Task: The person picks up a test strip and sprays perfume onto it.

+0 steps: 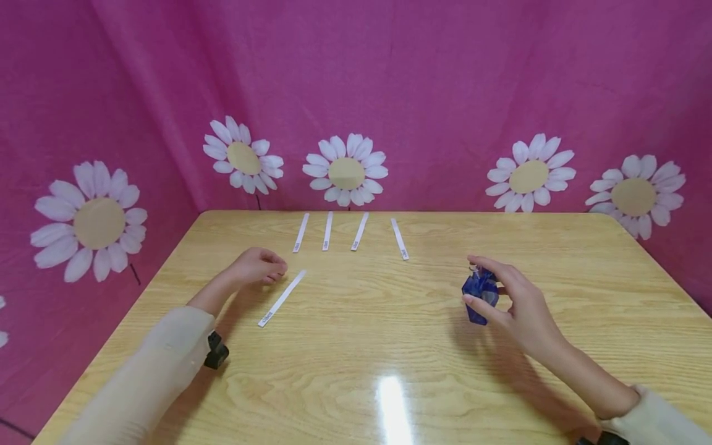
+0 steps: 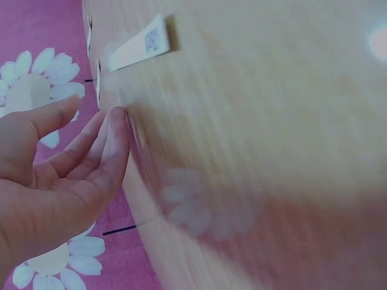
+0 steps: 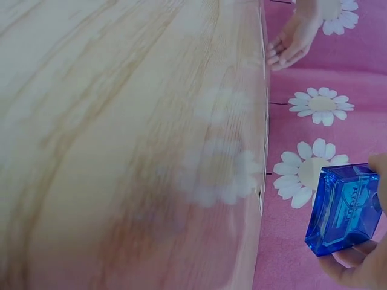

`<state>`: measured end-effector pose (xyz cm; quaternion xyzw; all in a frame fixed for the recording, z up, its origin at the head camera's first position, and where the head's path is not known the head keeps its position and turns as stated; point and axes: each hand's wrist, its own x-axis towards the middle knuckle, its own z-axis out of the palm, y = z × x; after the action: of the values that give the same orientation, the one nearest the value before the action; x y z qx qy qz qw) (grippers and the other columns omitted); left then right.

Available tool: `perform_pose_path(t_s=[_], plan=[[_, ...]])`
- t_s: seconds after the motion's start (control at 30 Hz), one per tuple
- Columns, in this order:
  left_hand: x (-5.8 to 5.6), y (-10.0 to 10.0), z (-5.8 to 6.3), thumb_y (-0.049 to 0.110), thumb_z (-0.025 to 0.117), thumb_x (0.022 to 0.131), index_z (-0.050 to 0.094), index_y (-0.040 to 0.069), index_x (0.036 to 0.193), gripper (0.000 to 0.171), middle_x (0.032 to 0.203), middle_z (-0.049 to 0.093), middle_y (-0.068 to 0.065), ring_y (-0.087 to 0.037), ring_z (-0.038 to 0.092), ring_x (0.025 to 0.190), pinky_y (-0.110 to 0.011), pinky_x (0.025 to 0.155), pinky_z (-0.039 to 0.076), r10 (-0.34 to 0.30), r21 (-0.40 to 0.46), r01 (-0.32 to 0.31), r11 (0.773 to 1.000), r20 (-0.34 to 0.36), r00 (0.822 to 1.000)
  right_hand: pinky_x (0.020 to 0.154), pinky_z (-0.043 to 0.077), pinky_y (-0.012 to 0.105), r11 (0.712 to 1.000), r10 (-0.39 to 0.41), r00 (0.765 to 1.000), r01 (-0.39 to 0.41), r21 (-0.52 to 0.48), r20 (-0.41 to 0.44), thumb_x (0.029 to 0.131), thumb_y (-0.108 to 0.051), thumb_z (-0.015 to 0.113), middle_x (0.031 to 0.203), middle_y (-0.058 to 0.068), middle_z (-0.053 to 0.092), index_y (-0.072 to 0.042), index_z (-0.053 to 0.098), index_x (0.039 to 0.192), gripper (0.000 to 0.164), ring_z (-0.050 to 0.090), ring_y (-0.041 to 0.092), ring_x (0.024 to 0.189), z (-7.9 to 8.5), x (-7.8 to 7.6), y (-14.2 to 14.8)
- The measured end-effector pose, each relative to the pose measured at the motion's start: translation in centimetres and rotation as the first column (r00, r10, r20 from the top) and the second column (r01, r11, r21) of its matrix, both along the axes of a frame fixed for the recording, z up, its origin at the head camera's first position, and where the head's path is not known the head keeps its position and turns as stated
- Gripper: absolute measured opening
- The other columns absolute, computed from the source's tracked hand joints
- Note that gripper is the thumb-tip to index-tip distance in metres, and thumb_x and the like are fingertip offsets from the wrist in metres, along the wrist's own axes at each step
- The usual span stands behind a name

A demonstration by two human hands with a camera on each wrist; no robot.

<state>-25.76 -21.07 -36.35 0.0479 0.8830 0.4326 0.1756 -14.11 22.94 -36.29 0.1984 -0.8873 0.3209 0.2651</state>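
My right hand grips a blue glass perfume bottle between thumb and fingers, over the right part of the table. Printed lettering shows on the bottle in the right wrist view. On the left side, my left hand has its fingers loosely bent and holds nothing. Just right of its fingertips a white paper strip lies slanted on the wood, with small dark print at its near end. The left wrist view shows the same hand beside the table surface, thumb apart from the fingers.
Several more white paper strips lie spaced along the back of the table, among them one strip slanting the other way. The wooden table ends at a pink curtain with large daisies. A bright reflection shines near the front.
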Motion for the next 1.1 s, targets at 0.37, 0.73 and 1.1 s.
perform_pose_path(t_s=[0.37,0.73,1.1], plan=[[-4.2,1.9,1.0,0.006,0.06,0.09,0.058,-0.017,0.114,0.033,0.065,0.06,0.003,-0.002,0.053,0.059,-0.017,0.058,0.05,0.117,-0.029,-0.116,0.993,0.044,0.992,0.078,0.043,-0.001,1.0,0.009,1.0,-0.009,-0.003,0.01,0.072,-0.005,0.082,0.122,0.01,0.064,-0.015,0.057,0.132,0.065,0.047,-0.011,0.107,0.0,-0.2,-0.2],[-8.6,0.8,-1.3,0.005,0.071,0.08,0.063,-0.011,0.102,0.029,0.064,0.062,0.003,-0.003,0.056,0.057,-0.017,0.058,0.052,0.154,0.087,-0.16,0.983,0.065,0.986,0.08,0.043,-0.001,1.0,0.006,1.0,-0.006,0.003,0.01,0.072,-0.005,0.082,0.121,0.009,0.064,-0.016,0.057,0.131,0.065,0.05,-0.009,0.104,0.3,-0.4,-0.3],[-7.0,2.0,-0.2,0.018,0.071,0.085,0.059,-0.007,0.116,0.041,0.107,0.06,-0.01,-0.017,0.056,0.093,-0.032,0.086,0.054,0.095,-0.111,-0.103,0.988,-0.076,0.993,0.079,0.044,0.0,1.0,0.003,1.0,-0.003,0.019,0.011,0.071,-0.004,0.082,0.121,0.009,0.064,-0.016,0.057,0.132,0.066,0.051,-0.006,0.105,0.3,-0.4,-0.3]])
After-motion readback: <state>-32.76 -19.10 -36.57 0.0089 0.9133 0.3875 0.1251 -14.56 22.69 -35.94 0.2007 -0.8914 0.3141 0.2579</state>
